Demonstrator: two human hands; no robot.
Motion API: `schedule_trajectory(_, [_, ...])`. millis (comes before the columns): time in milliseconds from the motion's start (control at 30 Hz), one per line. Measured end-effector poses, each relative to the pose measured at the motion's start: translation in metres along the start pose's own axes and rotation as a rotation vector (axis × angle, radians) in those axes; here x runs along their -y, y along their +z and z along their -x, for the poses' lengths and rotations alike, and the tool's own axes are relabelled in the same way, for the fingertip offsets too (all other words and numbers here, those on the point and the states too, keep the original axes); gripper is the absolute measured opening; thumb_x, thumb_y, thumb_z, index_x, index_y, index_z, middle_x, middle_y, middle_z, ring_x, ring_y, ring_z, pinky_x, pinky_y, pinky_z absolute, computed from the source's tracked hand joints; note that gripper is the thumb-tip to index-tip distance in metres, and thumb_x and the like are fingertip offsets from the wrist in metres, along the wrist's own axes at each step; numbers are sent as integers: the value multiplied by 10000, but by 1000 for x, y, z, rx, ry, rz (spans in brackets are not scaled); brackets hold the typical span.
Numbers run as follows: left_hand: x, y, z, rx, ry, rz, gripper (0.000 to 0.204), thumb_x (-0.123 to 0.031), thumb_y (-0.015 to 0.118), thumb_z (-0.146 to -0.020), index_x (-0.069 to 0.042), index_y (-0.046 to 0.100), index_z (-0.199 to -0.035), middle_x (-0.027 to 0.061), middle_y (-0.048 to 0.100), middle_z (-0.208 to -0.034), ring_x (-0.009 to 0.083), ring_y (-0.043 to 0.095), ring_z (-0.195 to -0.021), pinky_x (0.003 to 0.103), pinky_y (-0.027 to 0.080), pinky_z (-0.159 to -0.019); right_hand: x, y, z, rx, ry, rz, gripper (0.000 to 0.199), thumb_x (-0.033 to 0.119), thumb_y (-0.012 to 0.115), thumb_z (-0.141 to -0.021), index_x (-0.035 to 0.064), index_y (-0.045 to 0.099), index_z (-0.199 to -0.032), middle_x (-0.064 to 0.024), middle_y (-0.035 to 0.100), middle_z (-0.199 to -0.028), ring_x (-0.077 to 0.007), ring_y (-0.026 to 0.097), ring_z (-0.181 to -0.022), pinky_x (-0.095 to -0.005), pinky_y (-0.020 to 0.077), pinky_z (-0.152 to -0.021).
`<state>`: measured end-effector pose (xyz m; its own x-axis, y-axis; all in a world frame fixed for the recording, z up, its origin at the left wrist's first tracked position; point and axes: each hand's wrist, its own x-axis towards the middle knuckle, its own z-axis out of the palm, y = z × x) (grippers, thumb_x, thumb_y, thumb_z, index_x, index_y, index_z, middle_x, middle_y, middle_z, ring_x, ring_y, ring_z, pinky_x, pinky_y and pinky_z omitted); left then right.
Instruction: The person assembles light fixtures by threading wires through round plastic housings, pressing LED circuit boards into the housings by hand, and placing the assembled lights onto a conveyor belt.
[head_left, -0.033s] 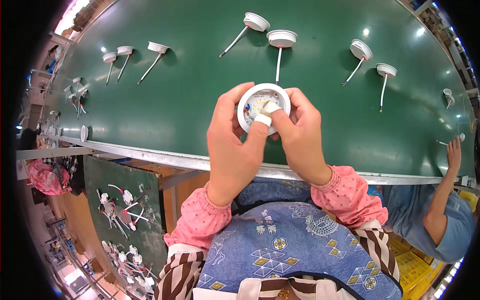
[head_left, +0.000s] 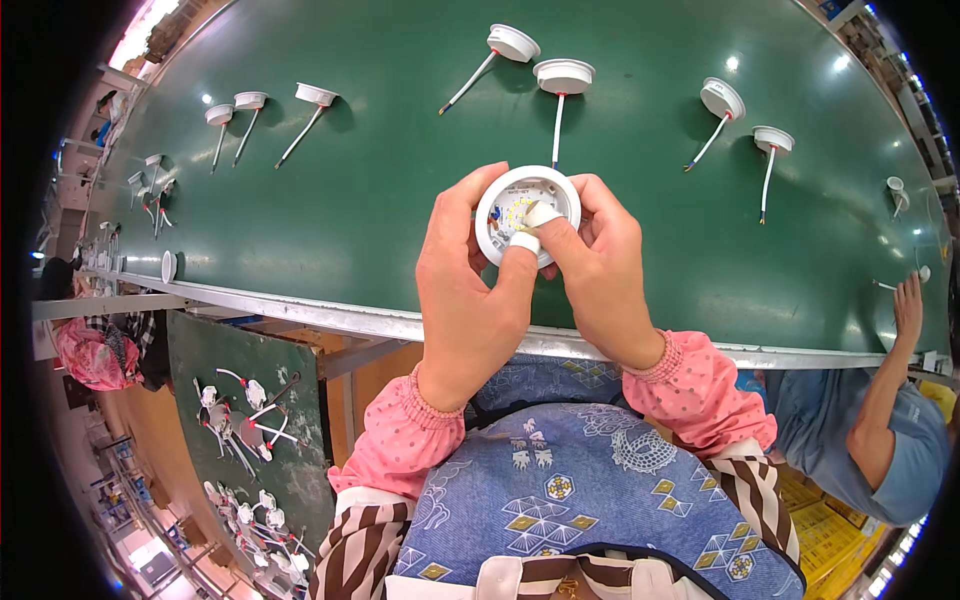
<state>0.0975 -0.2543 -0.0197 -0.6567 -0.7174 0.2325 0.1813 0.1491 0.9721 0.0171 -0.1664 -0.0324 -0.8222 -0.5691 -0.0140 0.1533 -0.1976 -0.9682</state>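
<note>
Both hands hold a round white LED lamp housing (head_left: 487, 240) above the near part of the green table. Inside its rim sits a white circuit board (head_left: 537, 188) with yellow LEDs and small blue and dark parts at its left. My left hand (head_left: 470, 275) is closed round the housing's left side, its white-wrapped thumb at the lower inner rim. My right hand (head_left: 598, 255) grips the right side, and its thumb, also wrapped in white, presses onto the board. The fingers beneath are largely hidden. Just beyond lies another white lamp housing (head_left: 564, 76), its cable pointing toward my hands.
More white housings with cables lie about the green table (head_left: 400, 200), such as one housing (head_left: 722, 99) at right. A metal edge rail (head_left: 370, 320) runs along the near side. At lower left, a board (head_left: 200, 350) bears several wired parts. A co-worker's hand (head_left: 907, 305) touches the table at far right.
My left thumb has shifted very slightly down, toward the near rim of the housing. Both hands keep hold of it, and nothing else has visibly moved.
</note>
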Motion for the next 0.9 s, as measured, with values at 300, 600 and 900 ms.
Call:
schedule_trajectory(300, [-21,-50,-33,609,35,-418,591,99,530,-782,-21,611,-1355,112,565,-1218,158,628,-980,259,506,-870,1,-17,-4,276,-54,252,139,-30,621,-872,-25,612,-1011,-84,639,-932,-114,643,-766,-275,528,-669])
schedule_trajectory(600, [11,-30,6,44,11,-146,329,0,609,-919,14,638,-1247,92,662,-1117,130,641,-911,265,531,-762,0,9,9,64,23,72,144,-15,619,-914,-45,579,-1049,-79,662,-951,-80,640,-779,-250,532,-637])
schedule_trajectory(900, [10,-36,-2,91,-107,-51,212,-2,618,-940,23,678,-1142,58,698,-1027,101,638,-898,249,519,-771,-10,14,6,82,-112,193,83,-18,633,-911,-31,569,-962,-57,658,-831,-69,622,-720,-240,490,-585])
